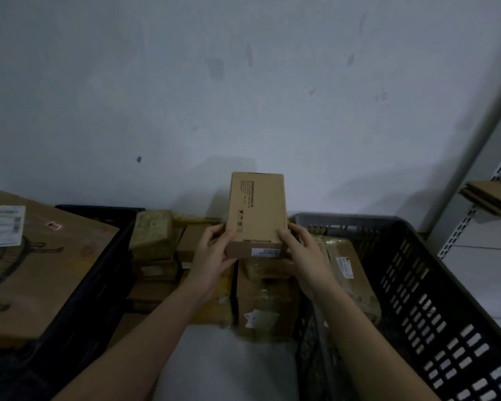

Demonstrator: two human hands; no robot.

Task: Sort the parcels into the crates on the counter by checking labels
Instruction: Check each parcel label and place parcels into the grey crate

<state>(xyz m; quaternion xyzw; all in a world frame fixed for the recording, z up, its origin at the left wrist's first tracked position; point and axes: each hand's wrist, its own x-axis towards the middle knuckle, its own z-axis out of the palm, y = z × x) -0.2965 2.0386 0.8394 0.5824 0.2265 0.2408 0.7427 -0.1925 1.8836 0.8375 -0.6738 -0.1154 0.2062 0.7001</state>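
A small brown cardboard parcel (256,209) is held up in front of the wall, its printed top face toward me and a white label on its near end. My left hand (211,256) grips its lower left corner and my right hand (304,256) grips its lower right corner. Below the hands, several more brown parcels (154,235) lie piled on the counter between two crates. A dark slotted crate (434,287) stands at the right with a parcel (349,270) inside it. A black crate (104,270) at the left holds a large carton (41,270).
The grey wall rises close behind the counter. A metal rack upright (475,209) and a shelf with flat cardboard (495,198) stand at the far right. A white surface (223,366) lies in front of the parcel pile, between my forearms.
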